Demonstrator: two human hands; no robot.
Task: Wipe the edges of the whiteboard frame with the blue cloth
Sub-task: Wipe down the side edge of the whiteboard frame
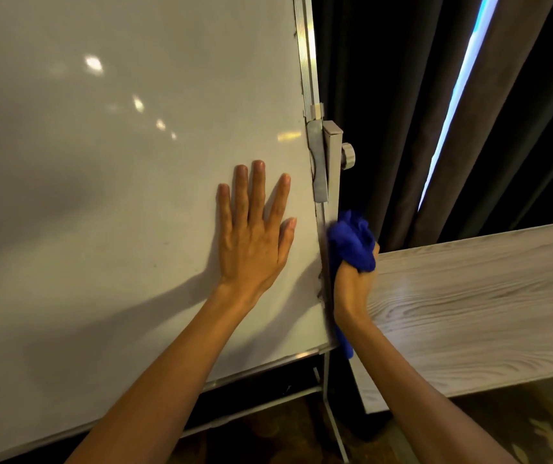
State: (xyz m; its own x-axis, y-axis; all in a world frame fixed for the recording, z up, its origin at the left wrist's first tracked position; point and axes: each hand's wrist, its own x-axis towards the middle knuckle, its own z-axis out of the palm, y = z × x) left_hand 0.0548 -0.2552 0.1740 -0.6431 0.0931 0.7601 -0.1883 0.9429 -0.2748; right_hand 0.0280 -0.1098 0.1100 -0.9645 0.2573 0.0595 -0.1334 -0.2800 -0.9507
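Note:
The whiteboard (117, 162) fills the left of the view, with its metal frame (305, 61) running down the right edge. My left hand (255, 229) lies flat on the board surface, fingers spread, just left of that edge. My right hand (352, 286) is closed around the bunched blue cloth (352, 242) and presses it against the outer side of the right frame edge, below the stand's bracket. A tail of the cloth hangs down under my wrist near the board's lower right corner.
A grey bracket (322, 162) with a round knob (348, 156) clamps the board to its stand. A wood-grain table (485, 296) stands right beside the frame. Dark curtains (385, 95) hang behind, with a bright gap. The stand's legs (332, 413) reach down to a patterned floor.

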